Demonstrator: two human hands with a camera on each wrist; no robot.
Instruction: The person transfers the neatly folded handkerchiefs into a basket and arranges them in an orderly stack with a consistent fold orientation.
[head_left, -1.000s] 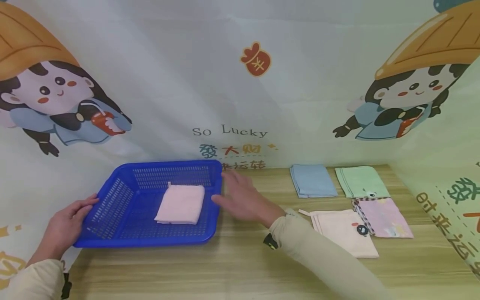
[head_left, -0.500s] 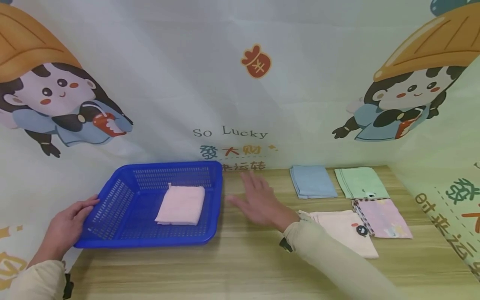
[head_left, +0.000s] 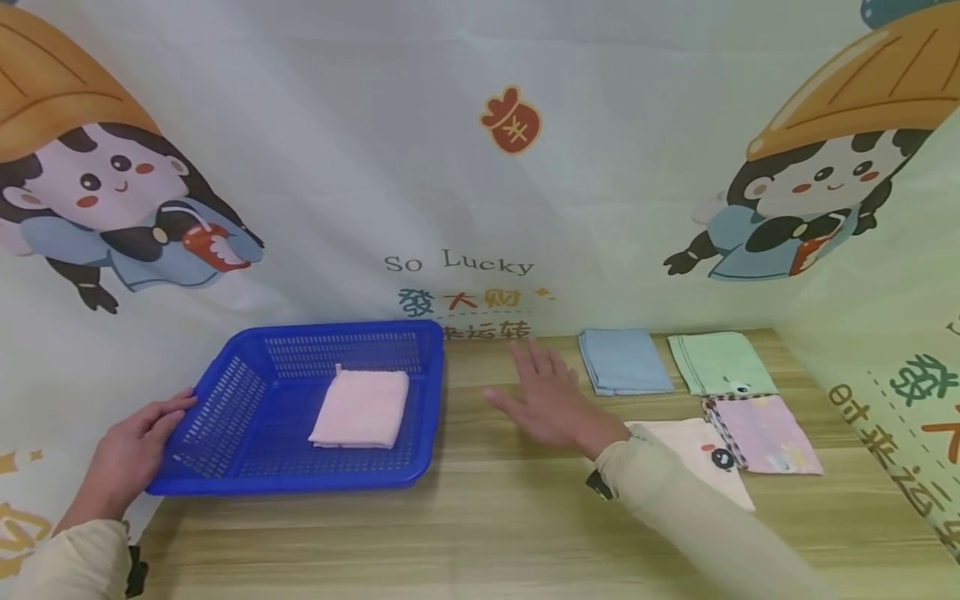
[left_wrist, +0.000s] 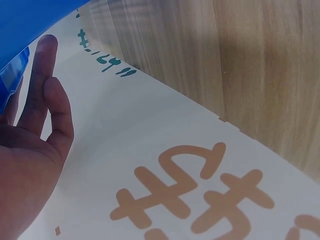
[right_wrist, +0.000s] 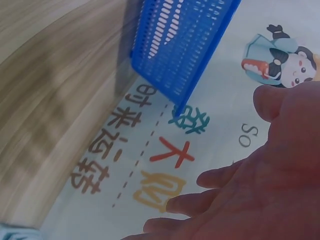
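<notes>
At the left, my left hand [head_left: 138, 450] holds the side rim of a blue plastic basket [head_left: 337, 483]. In the left wrist view, two fingers [left_wrist: 45, 55] stand free below the basket, and the others are partly hidden behind it. A folded pale pink towel [head_left: 362, 408] lies inside the basket. My right hand [head_left: 551, 400] is spread over the table between the basket and a folded blue towel [head_left: 626, 362], holding nothing. Its sleeve partly covers a pale pink towel with a small face [head_left: 693, 454].
Farther right lie a folded green towel [head_left: 720, 362] and a purple-pink towel with a checked edge [head_left: 772, 433], the two meeting. A printed cloth backdrop [head_left: 600, 192] closes off the back and sides of the wooden table [head_left: 450, 542].
My right hand has left the basket's right rim and moved right toward the blue towel, fingers spread. The left hand, the basket and the towels have stayed in place.
</notes>
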